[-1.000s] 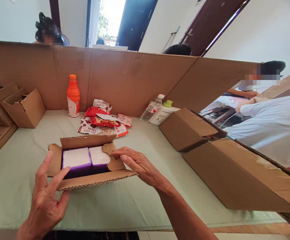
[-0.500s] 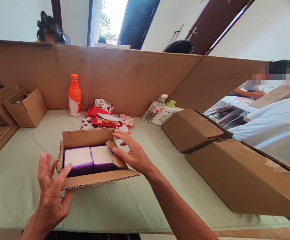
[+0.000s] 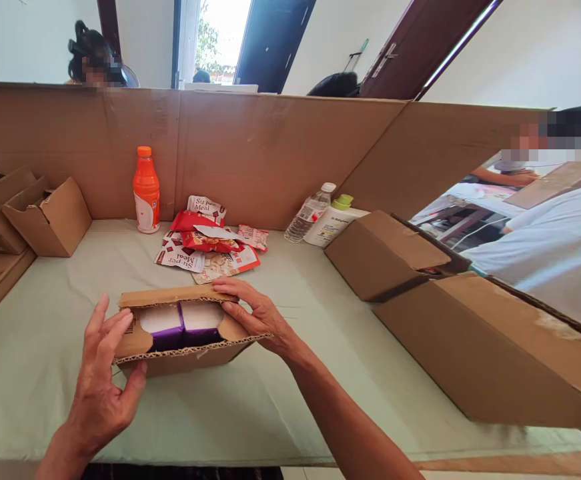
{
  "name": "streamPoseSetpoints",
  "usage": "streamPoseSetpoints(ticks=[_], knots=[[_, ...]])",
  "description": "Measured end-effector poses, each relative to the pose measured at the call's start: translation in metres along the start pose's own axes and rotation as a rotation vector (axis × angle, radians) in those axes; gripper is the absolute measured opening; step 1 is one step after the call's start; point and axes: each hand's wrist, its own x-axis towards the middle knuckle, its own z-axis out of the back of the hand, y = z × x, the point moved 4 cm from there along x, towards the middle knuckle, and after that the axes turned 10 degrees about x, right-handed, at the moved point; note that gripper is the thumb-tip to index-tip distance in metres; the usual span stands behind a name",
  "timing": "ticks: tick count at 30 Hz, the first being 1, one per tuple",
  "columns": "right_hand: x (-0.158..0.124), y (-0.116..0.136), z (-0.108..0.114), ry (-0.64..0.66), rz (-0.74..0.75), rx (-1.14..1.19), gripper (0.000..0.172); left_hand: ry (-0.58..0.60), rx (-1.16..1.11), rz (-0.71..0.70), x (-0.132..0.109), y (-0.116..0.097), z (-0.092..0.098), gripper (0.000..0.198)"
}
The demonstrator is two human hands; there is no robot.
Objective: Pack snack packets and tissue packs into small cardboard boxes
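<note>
Brown cardboard box [image 3: 190, 363] near front edge of green-covered desk [image 3: 210, 427]: two white-topped purple packs [image 3: 163, 323] inside, end flaps [image 3: 135, 343] folded inward, long flaps [image 3: 160, 297] unclosed; splayed left hand [image 3: 101, 377], half-open right hand [image 3: 259, 317] loosely touching cardboard.

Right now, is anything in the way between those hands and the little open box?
Nothing visible: the left hand is at the left end of the box, the right hand at its right end. The packets lie beyond it.
</note>
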Motion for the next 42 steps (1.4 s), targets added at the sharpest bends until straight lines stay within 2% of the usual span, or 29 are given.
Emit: streamPoseSetpoints(ticks=[5,11,16,19,23,29,34,42], knots=[[-0.004,-0.005,-0.002,-0.024,-0.008,0.071,0.037,0.046,-0.028,0.103,0.005,0.003,-0.001,0.046],[-0.003,-0.006,-0.002,-0.060,-0.051,0.105,0.054,0.056,0.054,0.146,0.002,0.014,-0.007,0.052],[-0.008,-0.009,-0.003,-0.106,-0.081,0.161,0.059,0.165,-0.127,0.327,-0.006,0.029,-0.022,0.053],[-0.015,-0.014,-0.003,-0.180,-0.111,0.219,0.056,0.166,-0.203,0.397,-0.007,0.034,-0.027,0.052],[-0.023,-0.013,-0.009,-0.185,-0.175,0.190,0.049,0.126,-0.210,0.402,-0.005,0.036,-0.030,0.051],[-0.031,-0.015,-0.018,-0.274,-0.306,0.301,0.061,0.108,-0.195,0.381,-0.007,0.036,-0.032,0.042],[-0.033,-0.017,-0.017,-0.257,-0.320,0.252,0.051,0.091,-0.188,0.445,-0.012,0.033,-0.033,0.033],[-0.044,-0.019,-0.023,-0.302,-0.307,0.342,0.053,0.094,-0.216,0.436,-0.022,0.035,-0.031,0.037]])
